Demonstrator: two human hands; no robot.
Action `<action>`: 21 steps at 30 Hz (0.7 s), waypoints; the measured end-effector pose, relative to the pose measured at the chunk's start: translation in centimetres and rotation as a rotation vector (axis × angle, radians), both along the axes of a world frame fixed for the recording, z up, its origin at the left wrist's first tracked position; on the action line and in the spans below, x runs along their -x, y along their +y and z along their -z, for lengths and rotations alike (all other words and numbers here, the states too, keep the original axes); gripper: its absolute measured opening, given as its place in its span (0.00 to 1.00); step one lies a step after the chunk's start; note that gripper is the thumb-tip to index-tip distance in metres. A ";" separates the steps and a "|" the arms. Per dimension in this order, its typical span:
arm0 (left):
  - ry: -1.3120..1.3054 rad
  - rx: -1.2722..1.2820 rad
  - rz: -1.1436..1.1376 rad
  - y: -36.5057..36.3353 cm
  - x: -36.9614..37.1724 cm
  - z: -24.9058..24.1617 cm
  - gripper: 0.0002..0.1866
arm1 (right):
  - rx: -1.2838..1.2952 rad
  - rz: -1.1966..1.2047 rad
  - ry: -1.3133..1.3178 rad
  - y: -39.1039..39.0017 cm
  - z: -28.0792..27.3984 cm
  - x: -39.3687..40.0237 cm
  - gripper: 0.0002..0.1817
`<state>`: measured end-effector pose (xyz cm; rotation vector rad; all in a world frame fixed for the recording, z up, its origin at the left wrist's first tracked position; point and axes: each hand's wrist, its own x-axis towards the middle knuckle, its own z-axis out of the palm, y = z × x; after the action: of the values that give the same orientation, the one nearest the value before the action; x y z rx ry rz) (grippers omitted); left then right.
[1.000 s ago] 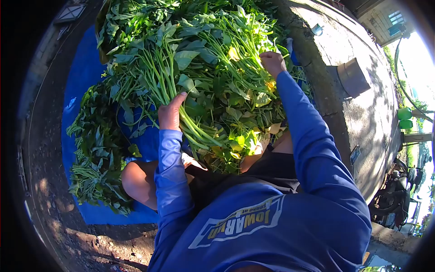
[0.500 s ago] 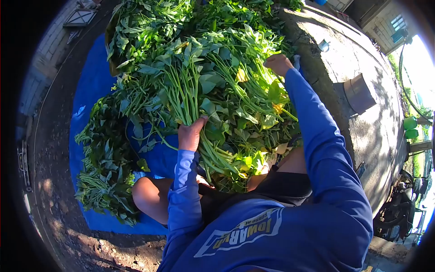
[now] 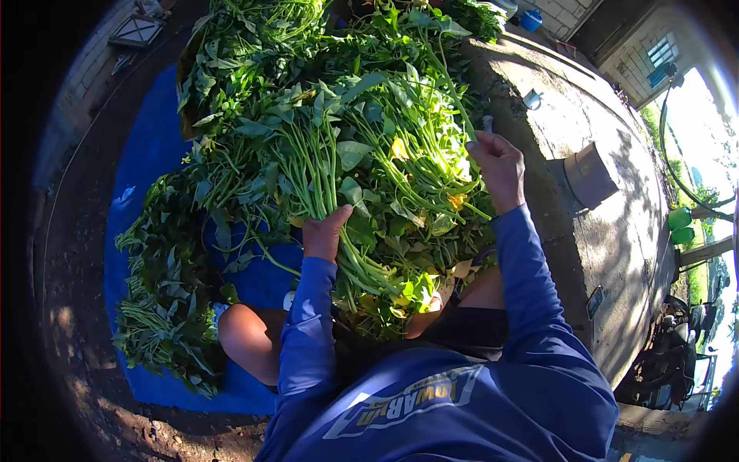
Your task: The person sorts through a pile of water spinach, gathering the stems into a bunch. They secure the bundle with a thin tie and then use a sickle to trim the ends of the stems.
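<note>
My left hand (image 3: 323,234) is closed round a bunch of long leafy green stems (image 3: 312,173). Their leaves fan out away from me, and the cut ends trail back toward my lap. To the right, my right hand (image 3: 500,169) pinches the lower end of a single leafy stem (image 3: 456,88), which slants up and away over the pile. Beneath both hands spreads a large heap of loose leafy greens (image 3: 419,165), a few leaves yellowed. A pile of bundled greens (image 3: 173,285) lies to my left.
A blue tarp (image 3: 146,162) lies under the greens. On the right rises a concrete slab (image 3: 616,269) with a short round pipe or pot (image 3: 591,175) on it. My bent knee (image 3: 250,343) is near the left pile. A blue bucket (image 3: 531,20) stands far back.
My right hand has come back toward me and now holds up a single stem from the heap. The left hand keeps its bunch in nearly the same place. The view has shifted slightly.
</note>
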<state>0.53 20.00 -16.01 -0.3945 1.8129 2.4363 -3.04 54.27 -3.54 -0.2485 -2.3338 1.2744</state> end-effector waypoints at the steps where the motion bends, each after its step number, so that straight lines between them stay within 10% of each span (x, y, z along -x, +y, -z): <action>1: -0.001 -0.006 0.002 -0.1 0.1 0.4 0.23 | -0.033 0.040 0.067 -0.6 0.3 -0.3 0.21; 10: -0.038 -0.024 -0.008 0.7 -0.7 2.4 0.22 | -0.275 0.027 0.085 -10.7 3.0 -4.6 0.16; 16: -0.279 -0.699 0.333 0.1 -1.4 4.7 0.24 | 0.053 -0.394 -0.341 -16.7 13.2 -8.6 0.22; 21: -0.194 -0.504 0.062 1.2 -2.0 8.3 0.23 | -0.074 -0.390 -0.308 -18.2 14.7 -9.9 0.18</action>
<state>2.52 21.24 -24.27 -0.4946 1.0677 2.5830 6.86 36.10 -18.21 0.0434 -2.7876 1.4030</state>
